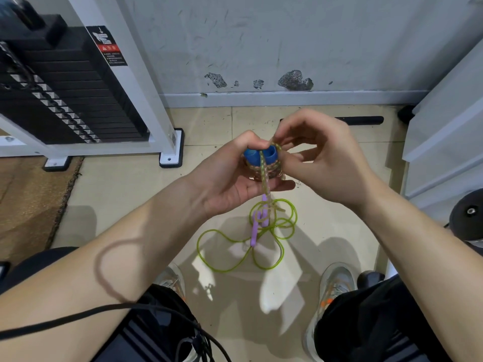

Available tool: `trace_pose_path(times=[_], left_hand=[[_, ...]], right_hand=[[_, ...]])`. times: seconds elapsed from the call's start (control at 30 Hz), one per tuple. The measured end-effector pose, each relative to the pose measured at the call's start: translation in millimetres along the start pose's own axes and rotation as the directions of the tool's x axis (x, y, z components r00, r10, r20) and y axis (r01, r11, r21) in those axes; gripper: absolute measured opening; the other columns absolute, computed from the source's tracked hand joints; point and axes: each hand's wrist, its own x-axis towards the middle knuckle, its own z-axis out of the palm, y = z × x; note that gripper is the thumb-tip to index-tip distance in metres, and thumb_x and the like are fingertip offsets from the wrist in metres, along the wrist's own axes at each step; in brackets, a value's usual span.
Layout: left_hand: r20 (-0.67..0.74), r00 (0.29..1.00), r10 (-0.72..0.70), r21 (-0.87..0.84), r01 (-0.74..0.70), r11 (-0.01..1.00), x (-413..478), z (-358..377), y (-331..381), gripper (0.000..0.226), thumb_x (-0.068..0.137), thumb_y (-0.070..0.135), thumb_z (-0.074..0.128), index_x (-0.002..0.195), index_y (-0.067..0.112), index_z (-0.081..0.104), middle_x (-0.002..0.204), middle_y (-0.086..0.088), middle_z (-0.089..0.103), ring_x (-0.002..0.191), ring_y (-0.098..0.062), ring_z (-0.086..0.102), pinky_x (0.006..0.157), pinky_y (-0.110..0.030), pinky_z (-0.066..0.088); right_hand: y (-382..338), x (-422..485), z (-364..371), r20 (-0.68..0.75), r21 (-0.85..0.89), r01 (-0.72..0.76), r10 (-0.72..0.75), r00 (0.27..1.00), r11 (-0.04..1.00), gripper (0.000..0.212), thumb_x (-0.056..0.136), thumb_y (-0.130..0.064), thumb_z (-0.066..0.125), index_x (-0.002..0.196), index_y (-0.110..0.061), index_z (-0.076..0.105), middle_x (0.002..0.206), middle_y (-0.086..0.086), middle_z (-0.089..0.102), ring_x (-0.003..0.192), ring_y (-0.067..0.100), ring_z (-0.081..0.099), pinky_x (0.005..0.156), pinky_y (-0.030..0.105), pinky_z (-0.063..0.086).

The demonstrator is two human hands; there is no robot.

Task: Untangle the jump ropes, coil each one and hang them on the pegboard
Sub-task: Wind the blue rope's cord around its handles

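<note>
Head view shows us our left hand cupped, fingers curled round a pair of blue handles standing side by side, open ends up. A speckled rope is wound round the handles in the palm, and one strand of it crosses over the handle tops and hangs past the palm's lower edge. Our right hand, just beside the left, pinches that rope between thumb and forefinger at the handle tops, its other fingers loosely bent.

Directly below both hands, a green rope with purple handles lies in loose overlapping loops on the tiled floor, between our two shoes.

Beyond the hands runs the baseboard. Left of the left hand stand a weight stack and its white frame foot; a white panel closes the right side. A black cable crosses our left forearm.
</note>
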Motion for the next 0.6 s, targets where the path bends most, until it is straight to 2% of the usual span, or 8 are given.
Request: trace_pose_path(times=[0.1, 0.17, 0.23, 0.3, 0.37, 0.4, 0.47, 0.6], left_hand=[[-0.09, 0.994, 0.058, -0.042, -0.062, 0.997, 2.7, 5.6, -3.2, 0.059, 0.082, 0.018, 0.055, 0.136, -0.006, 0.054, 0.145, -0.03, 0.048, 0.118, -0.034, 0.051, 0.091, -0.044, 0.058], [-0.127, 0.986, 0.112, -0.017, -0.115, 0.993, 4.0, 8.3, -3.9, 0.045, 0.089, 0.017, 0.049, 0.127, -0.004, 0.062, 0.136, -0.03, 0.056, 0.111, -0.03, 0.059, 0.085, -0.039, 0.06], [-0.131, 0.98, 0.148, 0.02, -0.147, 0.989, 3.9, 9.8, -3.4, 0.036, 0.093, 0.016, 0.043, 0.114, 0.001, 0.068, 0.116, -0.026, 0.068, 0.097, -0.026, 0.067, 0.078, -0.034, 0.06], [-0.125, 0.981, 0.146, 0.031, -0.144, 0.989, 4.2, 11.1, -4.0, 0.032, 0.093, 0.015, 0.043, 0.111, 0.002, 0.066, 0.107, -0.023, 0.07, 0.093, -0.026, 0.069, 0.082, -0.037, 0.061], [-0.144, 0.98, 0.136, 0.026, -0.134, 0.991, 5.5, 10.1, -5.6, 0.028, 0.093, 0.015, 0.046, 0.111, -0.001, 0.062, 0.106, -0.022, 0.07, 0.096, -0.03, 0.068, 0.094, -0.046, 0.057], [-0.157, 0.978, 0.134, 0.028, -0.131, 0.991, 6.5, 9.2, -6.2, 0.025, 0.092, 0.014, 0.049, 0.108, -0.002, 0.06, 0.102, -0.019, 0.068, 0.093, -0.031, 0.067, 0.095, -0.049, 0.056], [-0.17, 0.977, 0.131, 0.041, -0.126, 0.991, 6.8, 8.0, -8.0, 0.023, 0.089, 0.016, 0.054, 0.104, -0.001, 0.059, 0.094, -0.016, 0.061, 0.082, -0.028, 0.064, 0.088, -0.047, 0.059], [-0.184, 0.973, 0.139, 0.021, -0.137, 0.99, 6.1, 9.2, -9.6, 0.025, 0.09, 0.015, 0.055, 0.106, -0.002, 0.061, 0.097, -0.018, 0.062, 0.089, -0.028, 0.063, 0.09, -0.047, 0.059]], right_hand=[[4.1, 0.3, 3.0, -0.033, 0.025, -0.014, 0.015, 0.999, 1.0, 0.024, 0.083, 0.01, 0.061, 0.086, -0.014, 0.058, 0.094, 0.015, 0.068, 0.091, 0.03, 0.066, 0.066, 0.049, 0.056], [6.1, -1.4, 7.7, -0.06, 0.092, -0.03, 0.036, 0.998, 0.995, 0.021, 0.087, 0.01, 0.062, 0.084, -0.011, 0.06, 0.094, 0.02, 0.068, 0.086, 0.032, 0.068, 0.065, 0.042, 0.06], [7.7, -2.4, 11.6, -0.065, 0.093, -0.019, 0.025, 0.998, 0.995, 0.015, 0.087, 0.008, 0.066, 0.084, -0.007, 0.061, 0.095, 0.017, 0.07, 0.086, 0.027, 0.07, 0.068, 0.036, 0.06], [9.2, -1.4, 8.6, -0.068, 0.009, -0.008, 0.009, 0.998, 1.0, 0.017, 0.084, 0.005, 0.071, 0.087, -0.009, 0.062, 0.098, 0.012, 0.071, 0.088, 0.023, 0.071, 0.069, 0.033, 0.06], [9.0, 1.2, 1.3, -0.062, -0.113, 0.016, -0.023, 0.998, 0.993, 0.02, 0.08, -0.001, 0.076, 0.089, -0.015, 0.065, 0.098, 0.007, 0.071, 0.087, 0.02, 0.07, 0.067, 0.036, 0.06], [8.8, 2.6, -2.0, -0.047, -0.193, 0.054, -0.064, 0.997, 0.98, 0.02, 0.079, -0.004, 0.079, 0.091, -0.016, 0.067, 0.097, 0.004, 0.07, 0.086, 0.019, 0.069, 0.068, 0.038, 0.059], [8.9, 3.7, -2.9, 0.0, -0.323, 0.134, -0.142, 0.99, 0.937, 0.021, 0.075, -0.01, 0.083, 0.091, -0.013, 0.07, 0.093, 0.003, 0.067, 0.086, 0.017, 0.066, 0.07, 0.038, 0.057], [6.6, 3.2, 2.8, -0.038, -0.368, 0.164, -0.191, 0.981, 0.915, 0.016, 0.074, -0.005, 0.078, 0.087, -0.01, 0.07, 0.084, 0.0, 0.065, 0.082, 0.014, 0.065, 0.065, 0.037, 0.057]])
